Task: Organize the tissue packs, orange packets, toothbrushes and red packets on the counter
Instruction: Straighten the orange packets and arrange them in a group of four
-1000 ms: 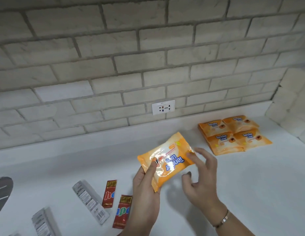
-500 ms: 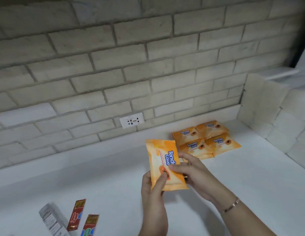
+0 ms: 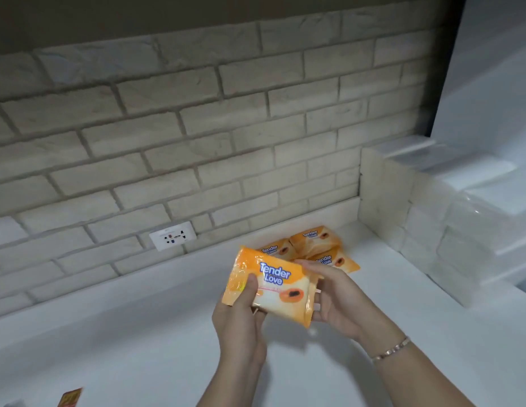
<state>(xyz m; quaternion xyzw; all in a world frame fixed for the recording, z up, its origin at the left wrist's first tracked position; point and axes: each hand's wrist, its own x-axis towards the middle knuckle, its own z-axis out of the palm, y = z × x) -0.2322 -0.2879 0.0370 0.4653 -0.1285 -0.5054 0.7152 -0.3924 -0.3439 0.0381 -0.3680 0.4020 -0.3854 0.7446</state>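
Pack [image 3: 273, 284], orange, is gripped by left hand [image 3: 241, 324] and right hand [image 3: 338, 301]; stacked packs [image 3: 314, 248] behind are partly hidden, red packet [image 3: 69, 398] cut off.

Soft, dim light falls from above, brightest at my right where the white ledge [image 3: 473, 183] washes out. My hands [image 3: 288, 312] cast blurry shadows on the table [image 3: 115, 333]. The brick wall [image 3: 197, 148] bows with lens distortion, and everything looks slightly smeared.

"Tender Love" reads on held orange packet [image 3: 272, 284] — same brand on three packets [image 3: 310, 248] behind it, near wall socket [image 3: 171, 235].
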